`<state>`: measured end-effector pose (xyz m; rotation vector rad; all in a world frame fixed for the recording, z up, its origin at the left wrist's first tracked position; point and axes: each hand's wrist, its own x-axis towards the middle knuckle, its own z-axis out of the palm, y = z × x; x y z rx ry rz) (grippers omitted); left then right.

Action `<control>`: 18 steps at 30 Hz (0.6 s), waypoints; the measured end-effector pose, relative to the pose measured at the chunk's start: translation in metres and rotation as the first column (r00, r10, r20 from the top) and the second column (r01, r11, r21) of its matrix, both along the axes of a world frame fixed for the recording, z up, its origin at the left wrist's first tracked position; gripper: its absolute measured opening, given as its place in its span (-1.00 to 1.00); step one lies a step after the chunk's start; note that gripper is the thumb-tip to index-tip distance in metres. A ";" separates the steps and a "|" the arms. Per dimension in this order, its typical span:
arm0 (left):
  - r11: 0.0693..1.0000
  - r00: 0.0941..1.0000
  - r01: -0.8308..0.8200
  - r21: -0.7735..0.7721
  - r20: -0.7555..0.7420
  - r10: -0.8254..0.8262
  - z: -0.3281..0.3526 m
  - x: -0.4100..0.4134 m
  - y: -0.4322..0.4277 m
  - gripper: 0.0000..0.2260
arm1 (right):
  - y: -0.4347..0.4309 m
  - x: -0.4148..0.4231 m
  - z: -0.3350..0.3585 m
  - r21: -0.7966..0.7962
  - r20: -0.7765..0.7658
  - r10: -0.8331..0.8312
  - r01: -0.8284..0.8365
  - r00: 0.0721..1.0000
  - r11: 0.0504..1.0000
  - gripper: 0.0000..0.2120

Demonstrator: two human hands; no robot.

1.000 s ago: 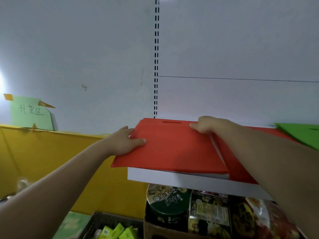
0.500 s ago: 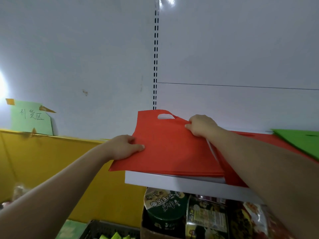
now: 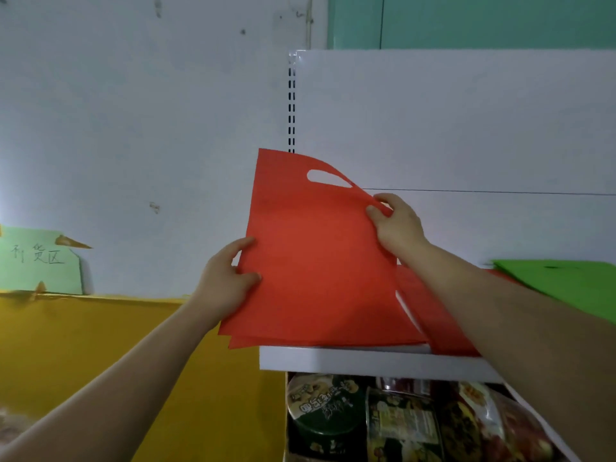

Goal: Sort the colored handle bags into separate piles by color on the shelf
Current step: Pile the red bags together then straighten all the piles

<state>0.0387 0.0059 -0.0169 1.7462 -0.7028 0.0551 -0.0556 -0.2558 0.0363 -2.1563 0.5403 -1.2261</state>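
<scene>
Both hands hold a red handle bag [image 3: 320, 261] tilted up on edge. The left hand [image 3: 230, 278] grips its left side, thumb on the front and fingers behind, and the right hand [image 3: 396, 225] pinches the top right corner just beside the handle cut-out. The lower corner shows a second layer, so there may be more than one bag in the grip. The bottom edge rests at the front lip of the shelf [image 3: 366, 363].

More red bags [image 3: 433, 315] lie flat under the right wrist. A green pile [image 3: 566, 281] sits further out beyond the right forearm.

The step looks like squaring the red ones into one pile. The thin fabric will likely sag, so keep it taut between the hands. Lower it flat onto the red under the right wrist with the edges matched. Stay off the green, and let nothing overhang the shelf end by the left hand.
</scene>
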 end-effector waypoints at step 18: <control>0.988 0.986 0.132 -0.075 0.112 -0.123 -0.005 -0.028 0.018 -0.49 | 0.058 -0.095 0.002 -0.134 0.162 -0.119 0.142 0.980 0.981 -0.47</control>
